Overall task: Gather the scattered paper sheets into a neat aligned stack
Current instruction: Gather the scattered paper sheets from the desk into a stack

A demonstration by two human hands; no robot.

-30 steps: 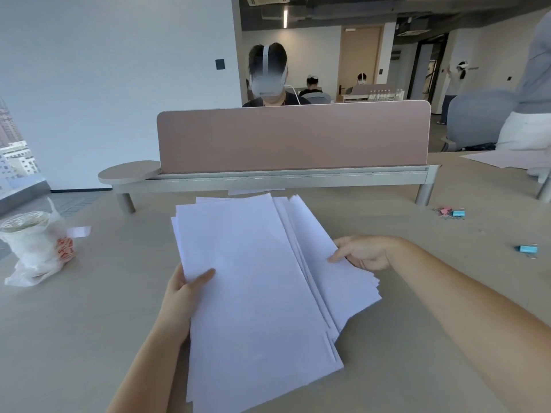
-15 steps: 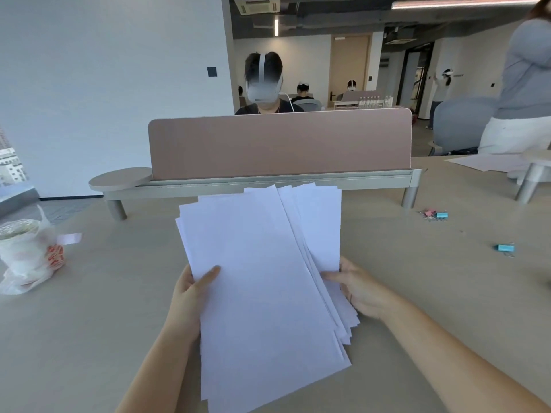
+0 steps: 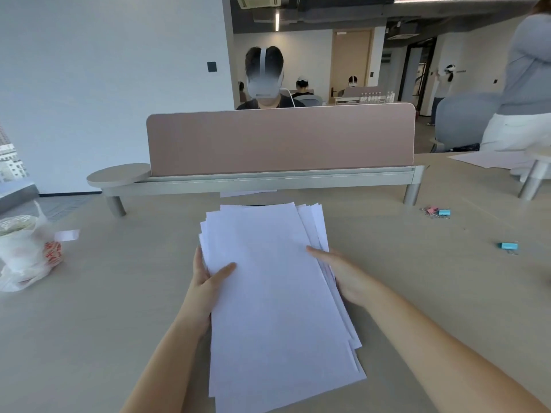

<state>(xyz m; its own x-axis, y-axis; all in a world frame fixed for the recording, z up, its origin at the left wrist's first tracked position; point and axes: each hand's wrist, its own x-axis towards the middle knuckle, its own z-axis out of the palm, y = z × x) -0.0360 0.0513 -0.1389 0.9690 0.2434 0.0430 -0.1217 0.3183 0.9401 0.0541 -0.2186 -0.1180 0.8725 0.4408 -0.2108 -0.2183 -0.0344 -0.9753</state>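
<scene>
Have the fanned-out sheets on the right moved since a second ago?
Yes. The fanned sheets swung left into the stack, away from the blue binder clip.

Both hands hold a loose stack of white paper sheets [image 3: 268,293] above the beige wooden table [image 3: 417,278]: left hand [image 3: 205,281] grips its left edge, thumb on top; right hand [image 3: 343,272] holds the right edge.

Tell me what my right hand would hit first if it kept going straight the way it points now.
The paper stack: your right hand holds its right edge, pointing away and left across the top sheet. Beyond the sheets the pink divider looks next, though depth is hard to judge.
</scene>
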